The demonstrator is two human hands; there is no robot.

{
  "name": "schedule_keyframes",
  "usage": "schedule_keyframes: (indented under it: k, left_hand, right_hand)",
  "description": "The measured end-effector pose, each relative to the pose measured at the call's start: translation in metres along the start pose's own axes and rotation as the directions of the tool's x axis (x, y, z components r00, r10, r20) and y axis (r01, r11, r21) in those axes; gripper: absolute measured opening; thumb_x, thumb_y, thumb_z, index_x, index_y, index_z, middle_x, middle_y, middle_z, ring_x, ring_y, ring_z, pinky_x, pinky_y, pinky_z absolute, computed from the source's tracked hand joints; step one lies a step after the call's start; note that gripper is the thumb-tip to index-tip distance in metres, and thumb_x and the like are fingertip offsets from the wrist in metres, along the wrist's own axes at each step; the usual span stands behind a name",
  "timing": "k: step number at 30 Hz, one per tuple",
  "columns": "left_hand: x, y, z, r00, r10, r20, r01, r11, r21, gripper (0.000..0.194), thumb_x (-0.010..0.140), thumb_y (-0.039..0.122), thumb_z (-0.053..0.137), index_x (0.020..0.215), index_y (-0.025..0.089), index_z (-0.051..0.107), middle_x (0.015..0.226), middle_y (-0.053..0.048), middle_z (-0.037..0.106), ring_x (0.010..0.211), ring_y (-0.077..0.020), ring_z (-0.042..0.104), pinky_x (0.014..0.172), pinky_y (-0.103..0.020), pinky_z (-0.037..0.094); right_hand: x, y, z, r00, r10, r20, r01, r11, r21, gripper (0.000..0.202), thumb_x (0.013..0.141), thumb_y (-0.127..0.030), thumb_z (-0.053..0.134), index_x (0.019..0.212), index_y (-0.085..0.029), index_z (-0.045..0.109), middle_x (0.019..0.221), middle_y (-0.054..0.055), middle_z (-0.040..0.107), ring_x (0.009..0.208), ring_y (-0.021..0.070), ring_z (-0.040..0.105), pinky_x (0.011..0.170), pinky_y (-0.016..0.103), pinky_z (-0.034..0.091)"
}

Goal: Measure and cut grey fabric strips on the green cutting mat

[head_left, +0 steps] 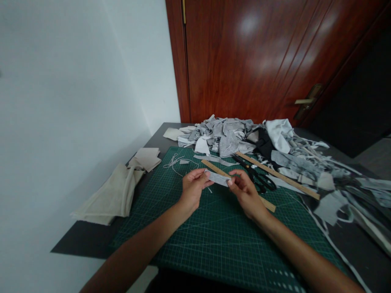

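Observation:
A short strip of light grey fabric is stretched between my two hands above the green cutting mat. My left hand pinches its left end between thumb and fingers. At its right end, the thumb and fingers of my right hand grip it. Beneath the strip and my right hand runs a wooden ruler, partly hidden. Black-handled scissors lie just beyond my right hand, beside a second, longer wooden ruler. Thin pale threads and a small grey scrap rest on the mat behind my left hand.
A heap of grey and white fabric scraps covers the table's back edge and spreads down the right side. Folded beige cloth lies at the left. Behind stands a reddish-brown wooden door, with a white wall at the left.

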State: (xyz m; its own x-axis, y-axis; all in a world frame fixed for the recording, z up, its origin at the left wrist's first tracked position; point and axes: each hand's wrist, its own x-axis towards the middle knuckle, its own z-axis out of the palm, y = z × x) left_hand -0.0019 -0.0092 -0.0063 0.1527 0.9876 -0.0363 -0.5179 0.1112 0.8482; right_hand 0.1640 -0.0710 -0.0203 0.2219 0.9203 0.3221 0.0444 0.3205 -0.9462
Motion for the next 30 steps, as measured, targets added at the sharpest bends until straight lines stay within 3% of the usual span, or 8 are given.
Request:
schedule_keyframes:
  k: [6,10,15,20,25,28,30]
  left_hand:
    - [0.001,0.000,-0.001,1.000,-0.020,0.014,0.020,1.000,0.009,0.045,0.056,0.032,0.097,0.087,0.010,0.073,0.078,-0.008,0.076,0.070,-0.0202,0.073,0.070,-0.035,0.064]
    - [0.006,0.002,-0.004,1.000,-0.028,0.008,0.028,1.000,-0.003,0.047,0.053,0.031,0.099,0.086,0.010,0.073,0.078,-0.008,0.076,0.070,-0.0204,0.073,0.069,-0.035,0.064]
    - [0.017,0.007,-0.010,0.998,-0.062,0.023,0.060,0.997,0.058,0.040,0.057,0.027,0.097,0.085,0.010,0.073,0.078,-0.007,0.075,0.071,-0.0205,0.072,0.068,-0.035,0.063]
    - [0.022,0.010,-0.013,0.995,-0.071,0.064,0.062,0.988,0.138,0.035,0.061,0.026,0.095,0.083,0.010,0.073,0.075,-0.008,0.075,0.066,-0.0194,0.071,0.062,-0.031,0.061]
    - [0.018,0.009,-0.012,0.990,-0.078,0.119,0.057,0.984,0.169,0.040,0.060,0.031,0.096,0.084,0.010,0.072,0.073,-0.008,0.075,0.064,-0.0195,0.071,0.061,-0.031,0.060]
    - [0.015,0.008,-0.011,0.981,-0.119,0.154,0.087,0.976,0.198,0.044,0.058,0.034,0.097,0.085,0.010,0.072,0.074,-0.008,0.075,0.064,-0.0197,0.071,0.060,-0.031,0.060]
    - [0.012,0.006,-0.011,0.971,-0.157,0.178,0.114,0.967,0.229,0.043,0.057,0.034,0.097,0.084,0.011,0.073,0.074,-0.008,0.075,0.063,-0.0188,0.070,0.059,-0.030,0.058]
  right_hand:
    - [0.000,-0.002,-0.003,0.996,-0.044,0.079,0.051,0.995,-0.090,0.019,0.092,-0.044,0.071,0.091,-0.025,0.070,0.077,0.000,0.059,0.070,0.0183,0.054,0.063,0.029,0.042]
    - [-0.001,-0.003,-0.006,0.992,-0.028,0.126,0.043,0.992,-0.119,0.016,0.089,-0.040,0.074,0.095,-0.025,0.075,0.082,0.002,0.069,0.073,0.0198,0.060,0.065,0.030,0.047]
    - [-0.003,0.000,-0.005,0.976,-0.027,0.218,0.055,0.990,-0.127,0.024,0.087,-0.034,0.075,0.110,-0.026,0.077,0.098,0.004,0.079,0.088,0.0233,0.071,0.079,0.035,0.057]
    - [-0.002,0.009,-0.005,0.977,-0.119,0.179,0.167,0.944,-0.284,0.016,0.090,-0.030,0.071,0.104,-0.027,0.080,0.102,0.006,0.082,0.098,0.0281,0.075,0.091,0.043,0.058]
    - [-0.004,-0.003,-0.013,0.881,-0.341,0.328,0.461,0.775,-0.432,0.021,0.100,-0.023,0.061,0.107,-0.030,0.078,0.104,0.008,0.078,0.103,0.0284,0.072,0.092,0.046,0.055]
    - [-0.006,-0.013,-0.016,0.795,-0.445,0.412,0.605,0.626,-0.491,0.024,0.100,-0.017,0.057,0.106,-0.031,0.076,0.119,0.008,0.074,0.114,0.0302,0.067,0.100,0.053,0.048]
    - [-0.006,-0.019,-0.016,0.722,-0.478,0.500,0.688,0.574,-0.445,0.027,0.100,-0.013,0.054,0.108,-0.031,0.072,0.129,0.008,0.071,0.124,0.0304,0.063,0.106,0.055,0.043]
